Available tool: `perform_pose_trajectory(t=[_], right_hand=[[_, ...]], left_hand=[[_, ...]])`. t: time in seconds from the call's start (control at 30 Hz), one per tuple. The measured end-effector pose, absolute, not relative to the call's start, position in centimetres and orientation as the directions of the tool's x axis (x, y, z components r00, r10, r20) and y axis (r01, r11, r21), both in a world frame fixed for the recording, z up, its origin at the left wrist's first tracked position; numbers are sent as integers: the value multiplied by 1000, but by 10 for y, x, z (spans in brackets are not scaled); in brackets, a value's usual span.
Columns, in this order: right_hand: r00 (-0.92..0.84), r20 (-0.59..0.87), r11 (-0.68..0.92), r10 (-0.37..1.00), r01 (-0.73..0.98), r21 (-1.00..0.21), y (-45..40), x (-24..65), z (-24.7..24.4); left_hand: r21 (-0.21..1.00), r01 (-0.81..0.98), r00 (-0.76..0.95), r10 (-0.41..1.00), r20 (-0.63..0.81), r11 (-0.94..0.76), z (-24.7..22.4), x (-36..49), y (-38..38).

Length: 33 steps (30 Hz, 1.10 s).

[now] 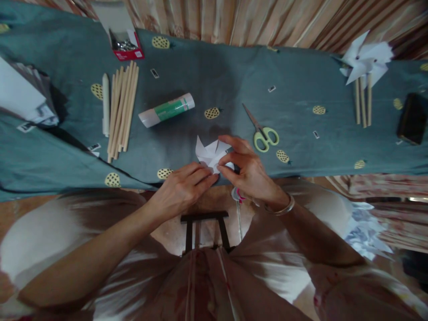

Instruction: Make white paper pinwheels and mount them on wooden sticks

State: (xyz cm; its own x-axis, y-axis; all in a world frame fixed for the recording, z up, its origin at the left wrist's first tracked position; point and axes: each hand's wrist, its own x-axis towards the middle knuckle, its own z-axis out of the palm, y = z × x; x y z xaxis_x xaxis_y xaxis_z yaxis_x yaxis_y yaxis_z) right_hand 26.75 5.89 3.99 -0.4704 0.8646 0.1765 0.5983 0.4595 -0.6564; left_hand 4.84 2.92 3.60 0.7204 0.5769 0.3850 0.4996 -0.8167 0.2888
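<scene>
Near the table's front edge lies a white paper pinwheel with folded, pointed blades. My left hand is closed on its lower left part, fingers pressed together at the paper. From the right, my right hand pinches the pinwheel near its middle with thumb and fingers. Part of the paper is hidden under the fingers. Green-handled scissors lie just right of my right hand, tips pointing up and left. A green and white glue stick rests on the cloth above my left hand.
Wooden sticks and a red box of metal pieces are at the left, beside stacked white paper. At the right are finished pinwheels on sticks and a dark object. A patterned teal cloth covers the table.
</scene>
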Motion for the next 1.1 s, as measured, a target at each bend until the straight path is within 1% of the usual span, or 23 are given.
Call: perform_pose_trajectory(t=[0.17, 0.53, 0.73, 1.1], right_hand=[[-477, 188, 479, 859, 615, -627, 57, 267, 37], [-477, 202, 488, 855, 609, -625, 57, 268, 40], [-498, 168, 484, 850, 615, -622, 57, 270, 43], [-547, 212, 552, 810, 588, -591, 55, 272, 41]], left_hand=[[323, 497, 715, 591, 373, -805, 34, 50, 30], [355, 496, 696, 607, 383, -792, 32, 51, 30], [367, 499, 689, 616, 382, -785, 31, 51, 30], [419, 493, 666, 641, 381, -762, 31, 52, 31]])
